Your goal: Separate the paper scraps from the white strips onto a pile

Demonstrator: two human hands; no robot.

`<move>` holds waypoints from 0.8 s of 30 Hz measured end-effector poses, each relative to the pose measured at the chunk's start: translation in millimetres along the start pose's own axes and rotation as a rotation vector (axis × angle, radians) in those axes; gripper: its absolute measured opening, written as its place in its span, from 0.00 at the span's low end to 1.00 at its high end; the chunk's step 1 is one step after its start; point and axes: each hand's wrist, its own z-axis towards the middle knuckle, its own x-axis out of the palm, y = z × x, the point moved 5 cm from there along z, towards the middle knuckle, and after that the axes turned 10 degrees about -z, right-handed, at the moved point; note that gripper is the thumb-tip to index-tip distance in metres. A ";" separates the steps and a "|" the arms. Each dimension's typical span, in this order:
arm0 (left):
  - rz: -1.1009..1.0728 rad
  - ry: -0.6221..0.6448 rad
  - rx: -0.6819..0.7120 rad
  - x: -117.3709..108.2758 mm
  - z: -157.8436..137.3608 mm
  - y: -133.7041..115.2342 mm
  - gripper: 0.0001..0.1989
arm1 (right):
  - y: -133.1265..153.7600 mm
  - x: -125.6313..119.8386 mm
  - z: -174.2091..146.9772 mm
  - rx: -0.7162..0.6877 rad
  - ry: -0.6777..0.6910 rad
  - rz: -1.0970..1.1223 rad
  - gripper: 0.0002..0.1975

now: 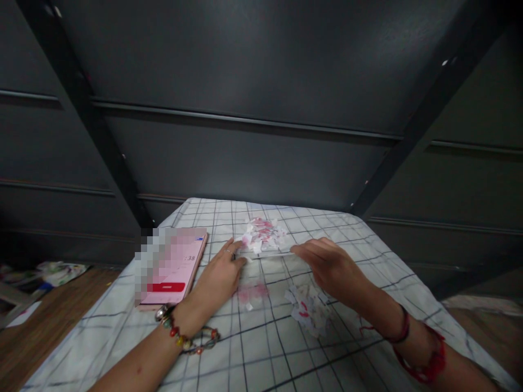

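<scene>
The left hand (218,277), with a ring on one finger and a beaded bracelet at the wrist, lay palm down on the white cloth with a dark grid pattern (261,354), its fingertips pinching the left end of a thin, pale, flat strip (267,251). The right hand (329,267), with red cord bands around the wrist, reached in from the other side, its fingers extended and meeting the right end of the same strip, so the strip was held between the two hands just above the cloth; how firmly the right fingers closed on it could not be told. Just behind the strip sat a small heap of white and pink-red paper scraps (262,234), touching or nearly touching it. Nearer the person, a blurry pinkish piece (252,293) lay between the hands, and a crumpled white scrap with red marks (307,310) lay under the right forearm. A pink smartphone with a lit screen showing a red bar (174,267) rested on the cloth just left of the left hand. Dark panelled walls rose behind.
</scene>
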 end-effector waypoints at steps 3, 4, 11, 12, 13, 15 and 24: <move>-0.033 0.038 -0.015 0.3 0.6 -1.1 0.18 | -1.6 3.3 3.0 0.029 0.030 -0.013 0.19; -0.041 0.043 -0.017 -0.1 0.7 -1.5 0.19 | -2.3 3.8 3.7 0.035 0.036 -0.014 0.19; 0.013 -0.050 -0.141 -10.3 0.3 4.8 0.20 | -3.8 -4.2 -2.4 0.011 -0.034 0.011 0.19; 0.025 -0.059 -0.160 -10.9 0.2 6.3 0.20 | -2.9 -4.1 -2.7 0.000 -0.032 0.013 0.19; 0.034 -0.067 -0.173 -11.0 0.1 7.7 0.21 | -2.0 -3.3 -2.3 -0.007 -0.024 0.011 0.19; 0.044 -0.078 -0.184 -10.5 0.0 9.6 0.21 | -1.2 -0.4 0.2 0.004 -0.004 -0.001 0.19; 0.071 -0.078 -0.188 -10.2 -0.8 10.4 0.21 | -8.5 -8.0 -5.8 0.073 -0.035 0.052 0.20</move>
